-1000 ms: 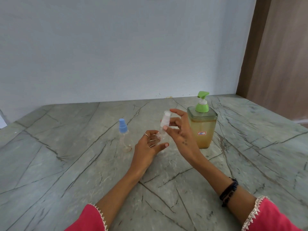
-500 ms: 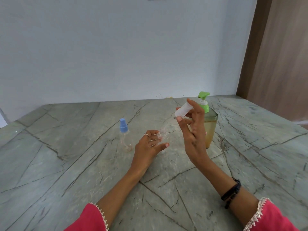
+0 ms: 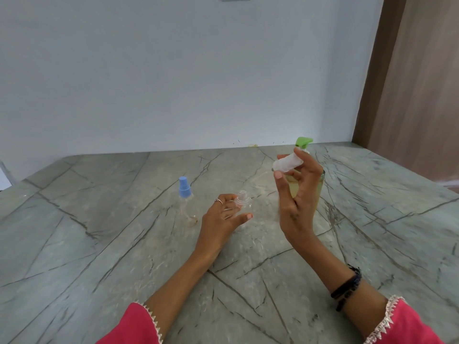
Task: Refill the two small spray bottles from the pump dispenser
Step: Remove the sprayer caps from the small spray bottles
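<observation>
1. Right hand (image 3: 296,194) is raised off the table, palm toward camera, thumb and fingertips pinching a white frosted spray cap (image 3: 286,163). Cap is tilted, near horizontal, clear of everything else.
2. Left hand (image 3: 221,219) rests low on the table, fingers curled around a small clear bottle (image 3: 242,204), thumb stretched out in front of it. Ring on one finger.
3. Clear bottle stands upright, neck open and uncapped, threaded mouth visible above the fingers. Fill level: cannot tell, body is transparent and partly hidden by the hand.
4. Pump dispenser (image 3: 304,142) stands directly behind the right hand; only the green pump head, a strip of clear shoulder and some yellowish liquid beside the palm show. Hand is not touching the pump head as far as the view shows.
5. Second spray bottle (image 3: 185,192) with a blue cap stands upright to the left of the left hand, apart from it, untouched. Clear body, dip tube visible inside, a trace of yellowish residue at the bottom.
6. Table (image 3: 99,244) is grey-green marble with dark veins; all three containers sit toward the middle-back of it.
7. Both forearms bare, pink sleeves (image 3: 134,326) with white trim at bottom edge; black bands (image 3: 346,289) on the right wrist.
8. White wall (image 3: 173,70) behind the table, brown wood panel (image 3: 417,83) at right.
</observation>
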Demonstrator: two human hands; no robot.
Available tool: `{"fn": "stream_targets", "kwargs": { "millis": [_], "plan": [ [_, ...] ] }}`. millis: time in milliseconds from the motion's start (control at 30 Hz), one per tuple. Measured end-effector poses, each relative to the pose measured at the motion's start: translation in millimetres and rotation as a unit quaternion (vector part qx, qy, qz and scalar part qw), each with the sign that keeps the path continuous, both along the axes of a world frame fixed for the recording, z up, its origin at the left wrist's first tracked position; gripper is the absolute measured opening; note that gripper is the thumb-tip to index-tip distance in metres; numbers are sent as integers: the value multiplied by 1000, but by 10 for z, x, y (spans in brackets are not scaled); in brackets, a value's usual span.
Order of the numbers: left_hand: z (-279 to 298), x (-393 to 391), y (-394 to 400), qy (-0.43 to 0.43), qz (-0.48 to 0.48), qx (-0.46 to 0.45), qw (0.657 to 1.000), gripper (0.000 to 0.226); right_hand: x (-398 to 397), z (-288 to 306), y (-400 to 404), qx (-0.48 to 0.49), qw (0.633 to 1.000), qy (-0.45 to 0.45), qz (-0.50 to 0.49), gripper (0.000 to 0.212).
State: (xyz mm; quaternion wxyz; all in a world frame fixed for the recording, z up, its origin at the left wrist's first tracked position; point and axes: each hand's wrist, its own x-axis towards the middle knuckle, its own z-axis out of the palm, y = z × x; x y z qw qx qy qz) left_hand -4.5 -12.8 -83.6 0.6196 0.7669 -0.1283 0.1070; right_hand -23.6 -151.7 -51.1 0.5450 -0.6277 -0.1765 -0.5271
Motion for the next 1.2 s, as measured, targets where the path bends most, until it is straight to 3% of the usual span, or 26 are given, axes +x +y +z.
{"fn": "stream_targets", "kwargs": {
  "millis": [167, 300, 433, 667, 933, 1200],
  "plan": [
    [-11, -33, -1, -7, 6, -14, 1000, 39, 55, -56, -29, -41, 994, 99, -33, 42],
    [11, -65, -15, -11, 32, -10, 999, 38, 129, -159, -59, -108, 978, 178, -25, 29],
    [10, -73, -16, -17, 39, -14, 999, 39, 146, -217, -46, -173, 965, 197, -21, 18],
    [12, -87, -29, -35, 48, -4, 998, 39, 155, -267, -1, -272, 926, 251, -76, 23],
    [4, -104, -18, -48, 54, 9, 997, 39, 159, -382, 48, -303, 902, 294, -92, 6],
    [10, -99, 0, -44, 52, 14, 998, 39, 247, -358, 85, -239, 910, 337, -30, 25]
  ]
}}
